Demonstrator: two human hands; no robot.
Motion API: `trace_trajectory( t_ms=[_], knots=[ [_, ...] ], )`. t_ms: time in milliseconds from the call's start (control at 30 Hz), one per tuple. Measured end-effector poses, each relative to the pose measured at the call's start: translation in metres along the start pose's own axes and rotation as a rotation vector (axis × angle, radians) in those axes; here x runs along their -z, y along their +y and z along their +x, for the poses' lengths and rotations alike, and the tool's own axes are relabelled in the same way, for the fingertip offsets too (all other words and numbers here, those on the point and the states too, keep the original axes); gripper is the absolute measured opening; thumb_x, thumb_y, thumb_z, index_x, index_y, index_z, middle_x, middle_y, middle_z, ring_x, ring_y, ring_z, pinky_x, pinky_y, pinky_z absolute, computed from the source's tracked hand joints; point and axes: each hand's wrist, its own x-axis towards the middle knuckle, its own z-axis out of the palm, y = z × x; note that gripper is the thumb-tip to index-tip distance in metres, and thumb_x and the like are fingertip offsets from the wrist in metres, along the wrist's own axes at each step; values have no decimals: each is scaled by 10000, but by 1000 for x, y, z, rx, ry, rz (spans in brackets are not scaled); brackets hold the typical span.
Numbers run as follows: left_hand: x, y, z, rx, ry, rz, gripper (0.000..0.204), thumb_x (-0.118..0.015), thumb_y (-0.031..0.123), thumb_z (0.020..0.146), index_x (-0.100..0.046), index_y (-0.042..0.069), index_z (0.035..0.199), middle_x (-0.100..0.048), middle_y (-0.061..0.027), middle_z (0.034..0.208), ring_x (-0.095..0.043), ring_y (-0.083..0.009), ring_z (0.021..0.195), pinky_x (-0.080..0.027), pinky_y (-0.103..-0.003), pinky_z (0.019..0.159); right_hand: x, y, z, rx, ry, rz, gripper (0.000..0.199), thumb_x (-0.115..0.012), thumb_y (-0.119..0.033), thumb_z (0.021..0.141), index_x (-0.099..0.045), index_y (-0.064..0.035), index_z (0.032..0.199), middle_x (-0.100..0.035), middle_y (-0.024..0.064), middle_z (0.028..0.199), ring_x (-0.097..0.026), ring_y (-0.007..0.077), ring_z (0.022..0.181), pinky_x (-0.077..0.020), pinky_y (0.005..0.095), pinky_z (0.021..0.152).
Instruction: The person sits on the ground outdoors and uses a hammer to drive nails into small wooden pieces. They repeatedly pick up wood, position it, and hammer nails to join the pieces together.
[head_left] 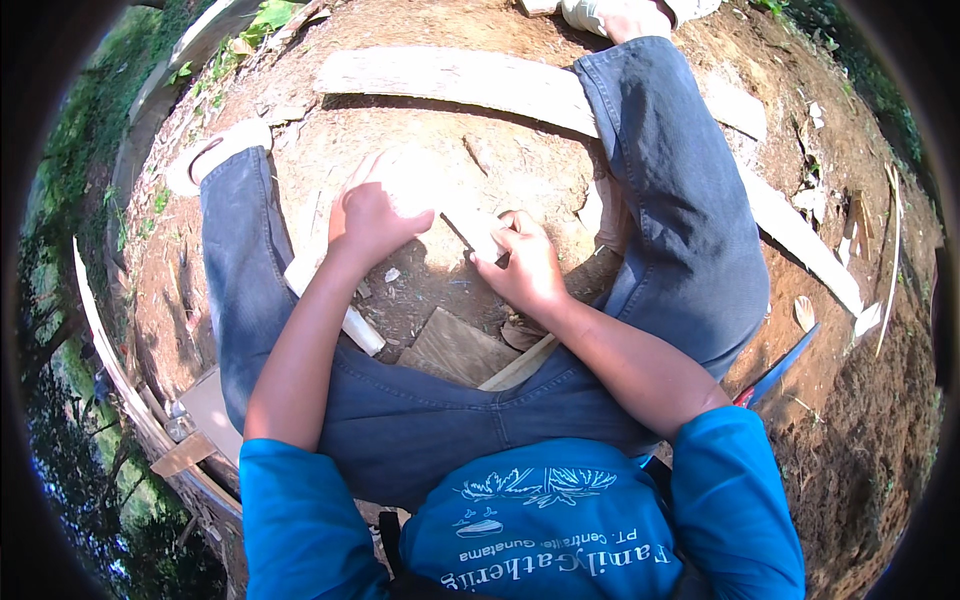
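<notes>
My right hand [522, 262] is closed on the near end of a pale, narrow piece of wood [482, 232], pinched between thumb and fingers. The piece slants up to the left, and its far end is lost in strong glare. Facing it is my left hand [378, 215], its thumb stretched toward the wood. The left fingers are washed out by sunlight, so I cannot make out whether they touch or grip the piece. Both hands are above the bare ground between my bent legs.
A long pale plank [455, 78] lies across the ground beyond my hands, and another board [800, 240] is past my right knee. Near my lap lies a flat brown wooden board [455, 348]. A tool with a blue blade [785, 365] rests at my right. Wood scraps are scattered around.
</notes>
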Motion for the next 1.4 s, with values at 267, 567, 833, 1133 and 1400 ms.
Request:
trace_trajectory(
  t_ms=[267, 567, 833, 1133, 1400],
  knots=[
    [-6, -12, -3, -92, 49, 67, 796, -778, 372, 718, -507, 110, 1419, -587, -161, 1348, -602, -330, 1192, -492, -404, 997, 2, -1, -1, -54, -80, -25, 268, -787, -183, 749, -719, -59, 977, -590, 127, 1007, -616, 294, 971, -521, 396, 854],
    [-11, -5, -10, -307, 390, -4, 469, -749, 346, 791, -625, 168, 1207, -621, -87, 1234, -592, -300, 1157, -486, -434, 963, 0, -1, -2, 58, -20, -46, 300, -814, -179, 748, -652, 18, 906, -566, 149, 924, -587, 310, 900, -504, 397, 811],
    [-18, -15, -5, -246, 335, 40, 606, -744, 459, 787, -562, 172, 1288, -606, -95, 1274, -584, -310, 1182, -469, -437, 997, 3, 0, -3, 19, -104, -135, 317, -783, -244, 778, -675, -14, 968, -584, 167, 1037, -606, 330, 997, -507, 422, 875],
    [-3, -43, -13, -290, 397, -40, 791, -671, 460, 900, -368, 84, 1527, -434, -188, 1514, -485, -346, 1340, -383, -432, 1134, 21, -13, 1, 8, -214, -335, 675, -809, -391, 778, -614, -27, 1313, -606, 189, 1094, -611, 331, 1073, -489, 409, 971],
    [-11, -34, -81, -362, 484, 77, 358, -701, 321, 878, -686, 97, 1157, -717, -89, 1088, -693, -246, 991, -544, -349, 844, 0, 16, -6, 195, -112, -303, 369, -765, -282, 806, -697, 15, 1014, -608, 259, 1093, -618, 382, 1055, -519, 438, 934]
  ],
)
